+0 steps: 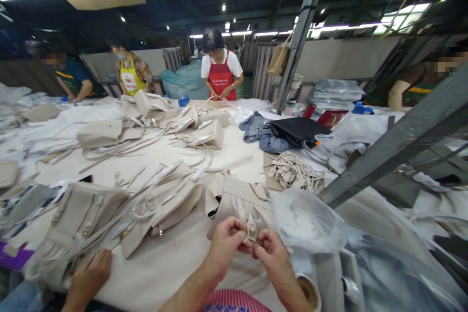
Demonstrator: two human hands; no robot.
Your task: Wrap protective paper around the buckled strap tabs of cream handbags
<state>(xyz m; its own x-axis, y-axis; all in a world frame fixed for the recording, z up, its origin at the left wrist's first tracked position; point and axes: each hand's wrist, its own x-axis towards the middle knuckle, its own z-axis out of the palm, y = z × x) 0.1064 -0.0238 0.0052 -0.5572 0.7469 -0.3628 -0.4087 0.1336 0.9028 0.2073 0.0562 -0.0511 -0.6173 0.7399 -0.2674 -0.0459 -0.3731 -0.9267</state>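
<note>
Pinching a small beige tab [251,228] with a metal fitting on it, the left hand [226,240] and the right hand [272,251] nearly meet, both narrow, thumbs brought close against curled fingers. The tab is at the near side of a beige bag [239,201], its long axis running roughly away from the person and its tip pointing back toward them. That bag lies on the table [142,273], right at the hands. Low on the right, a roll [310,291] with a brown core is near the right forearm. Off to the left, a co-worker's hand [89,273] rests by another bag [91,207]; I cannot tell whether it grips anything. A clear plastic bag [307,219] sits just right of the beige bag, and past it a heap of beige strips [292,170] lies near crumpled blue cloth [252,127]. Farther off are more bags [208,134], then a person in a red apron [221,78] at the far edge.
</note>
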